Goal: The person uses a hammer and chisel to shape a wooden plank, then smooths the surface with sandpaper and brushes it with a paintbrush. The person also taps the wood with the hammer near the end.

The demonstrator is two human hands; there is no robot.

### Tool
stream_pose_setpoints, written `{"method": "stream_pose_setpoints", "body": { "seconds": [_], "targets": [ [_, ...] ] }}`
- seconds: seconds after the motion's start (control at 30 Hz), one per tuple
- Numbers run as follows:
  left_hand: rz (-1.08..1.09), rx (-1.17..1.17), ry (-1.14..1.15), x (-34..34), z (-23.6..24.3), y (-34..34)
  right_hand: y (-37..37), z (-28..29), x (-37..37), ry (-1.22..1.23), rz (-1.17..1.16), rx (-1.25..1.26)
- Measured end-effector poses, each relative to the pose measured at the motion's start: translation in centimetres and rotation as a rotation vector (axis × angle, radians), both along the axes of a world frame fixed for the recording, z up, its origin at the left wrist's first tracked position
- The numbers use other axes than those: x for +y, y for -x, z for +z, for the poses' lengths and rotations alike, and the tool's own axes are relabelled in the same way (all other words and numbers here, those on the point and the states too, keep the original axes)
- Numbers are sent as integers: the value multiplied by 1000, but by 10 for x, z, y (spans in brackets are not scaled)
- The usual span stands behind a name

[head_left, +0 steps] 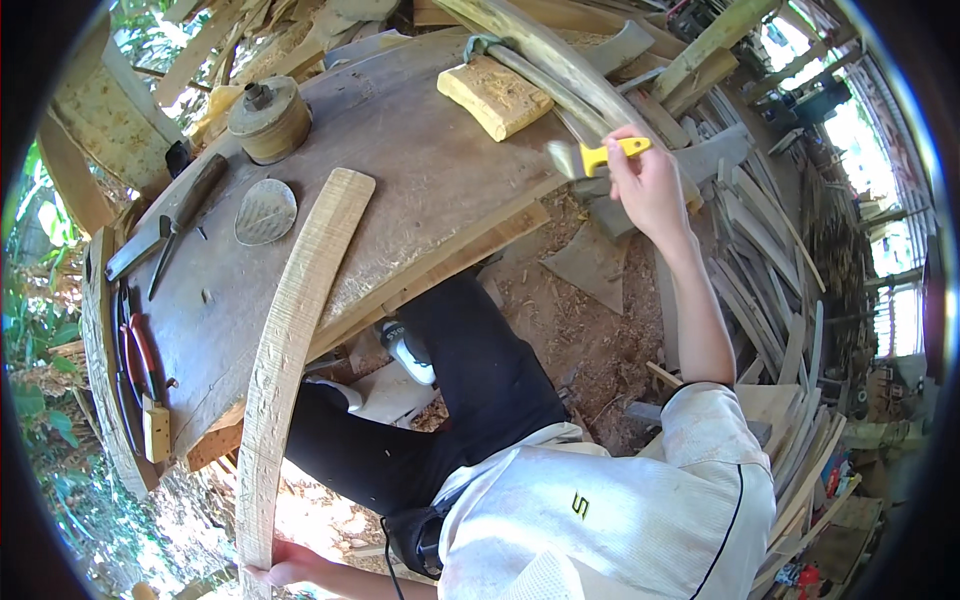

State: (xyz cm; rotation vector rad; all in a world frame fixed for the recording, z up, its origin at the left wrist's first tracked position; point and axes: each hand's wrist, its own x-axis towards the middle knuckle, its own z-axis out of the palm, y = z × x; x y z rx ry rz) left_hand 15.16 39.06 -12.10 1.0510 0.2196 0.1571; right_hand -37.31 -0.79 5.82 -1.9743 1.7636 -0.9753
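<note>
My right hand [645,185] is closed around the yellow handle of a paintbrush [607,154], held up past the edge of the wooden workbench [400,150]. Its pale head points left and looks smeared. At the bottom, my left hand [290,565] grips the near end of a long, curved wooden slat [290,330]. The slat's far end rests on the bench top, and small marks dot its face. A yellowish block [495,95] lies on the bench to the left of the brush. Left of the slat is an oval, patterned pale piece [265,212].
A round lidded pot [268,120] stands at the bench's far left. Wooden-handled blades [185,205], red-handled pliers [140,350] and a small wooden block [155,430] lie along the left edge. Stacked wood strips [770,260] line the right side; shavings [590,330] cover the floor.
</note>
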Motion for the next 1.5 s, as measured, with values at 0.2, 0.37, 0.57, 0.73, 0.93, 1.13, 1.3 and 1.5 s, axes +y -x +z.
{"method": "stream_pose_setpoints", "body": {
  "seconds": [0.2, 0.37, 0.57, 0.73, 0.93, 1.13, 1.3, 1.5],
  "targets": [
    [17, 9, 7, -4, 4, 6, -12, 1, 3, 157, 61, -29],
    [-7, 31, 3, 1, -1, 4, 7, 0, 2, 269, -69, 252],
    [0, 5, 13, -1, -3, 4, 6, -17, 8, 126, 30, 130],
    [10, 16, -11, -4, 5, 9, 0, -34, 43, 98, 226, -93],
    [4, 3, -3, 1, -3, 1, 36, -65, 31, 246, 13, -156],
    [-10, -11, 31, 13, -12, -5, 27, -82, 56, 5, 190, -440],
    [-65, -32, 8, 30, -28, -20, 40, -107, 48, 232, -138, -330],
    [84, 34, -16, 9, -10, -8, 19, -112, 66, 12, 125, -548]
  ]
}}
